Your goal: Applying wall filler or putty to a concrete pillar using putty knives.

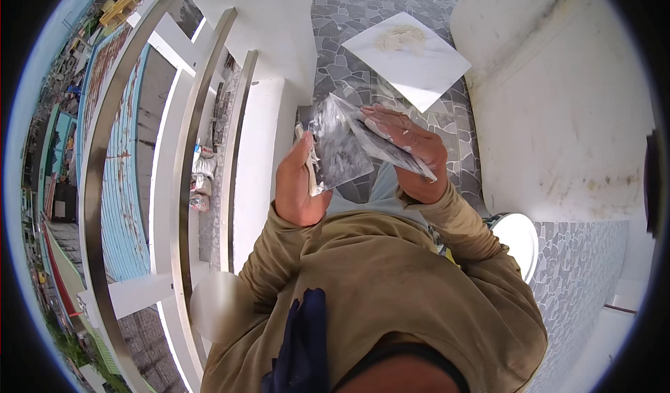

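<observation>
My left hand (296,187) is closed round the pale edge grip of a wide putty scraper (340,152). Its flat, greyish blade is smeared with white paste and faces up. In my right hand (415,149) is a second flat putty scraper (382,144), tilted steeply, its edge close against the first blade near the top; whether they touch I cannot tell. White residue marks the fingers of my right hand, which lie along the back of that scraper.
A white tile (419,62) with beige powder lies ahead on the stone-patterned floor (349,9). Metal railings (185,184) run along the left, with rooftops below. A pale wall (558,114) stands on the right. Beside my right elbow is a white round lid (520,243).
</observation>
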`<state>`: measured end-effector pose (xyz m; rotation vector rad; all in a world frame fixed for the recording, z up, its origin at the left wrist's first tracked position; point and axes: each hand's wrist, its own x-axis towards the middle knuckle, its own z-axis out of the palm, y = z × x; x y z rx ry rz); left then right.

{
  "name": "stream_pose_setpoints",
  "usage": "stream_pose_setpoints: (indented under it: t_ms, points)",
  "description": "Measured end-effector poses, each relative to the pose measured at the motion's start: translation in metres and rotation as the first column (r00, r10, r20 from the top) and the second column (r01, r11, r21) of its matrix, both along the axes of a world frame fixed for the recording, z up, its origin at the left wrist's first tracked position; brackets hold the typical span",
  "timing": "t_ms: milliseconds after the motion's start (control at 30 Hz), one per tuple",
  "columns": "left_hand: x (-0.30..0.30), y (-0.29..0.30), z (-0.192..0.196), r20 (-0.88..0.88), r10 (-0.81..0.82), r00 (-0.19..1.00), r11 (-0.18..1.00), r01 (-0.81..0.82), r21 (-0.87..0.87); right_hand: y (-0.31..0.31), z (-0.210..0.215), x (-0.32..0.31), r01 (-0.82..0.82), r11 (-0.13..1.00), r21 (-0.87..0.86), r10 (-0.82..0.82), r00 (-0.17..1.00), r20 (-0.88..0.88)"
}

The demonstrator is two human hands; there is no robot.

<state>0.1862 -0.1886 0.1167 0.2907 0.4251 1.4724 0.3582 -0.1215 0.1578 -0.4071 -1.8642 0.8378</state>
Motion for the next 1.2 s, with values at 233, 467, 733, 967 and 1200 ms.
stream_pose_setpoints:
  t_ms: [233, 467, 733, 967, 1200]
  points:
    - [0.000, -0.006, 0.018, -0.258, 0.202, 0.945, 0.952, -0.128, 0.277, 0.013, -0.018, 0.014, -0.063, 0.925, 0.374, -0.068, 0.942, 0.328]
    - [-0.004, -0.001, 0.006, 0.072, 0.111, 0.991, 0.992, -0.116, 0.059, 0.033, -0.056, 0.026, 0.237, 0.958, 0.162, -0.231, 0.971, -0.057]
    - [0.007, 0.005, 0.008, 0.138, 0.008, 0.990, 0.980, 0.020, -0.197, 0.000, -0.048, -0.007, 0.228, 0.968, 0.108, -0.236, 0.970, 0.060]
    - [-0.032, 0.002, 0.015, -0.161, 0.026, 0.987, 0.992, -0.046, -0.119, 0.035, -0.105, 0.042, 0.299, 0.736, -0.607, -0.343, 0.938, 0.047]
    - [-0.053, 0.010, -0.006, -0.351, -0.148, 0.925, 0.972, 0.071, -0.222, 0.028, -0.034, 0.057, 0.100, 0.920, 0.380, -0.262, 0.876, 0.405]
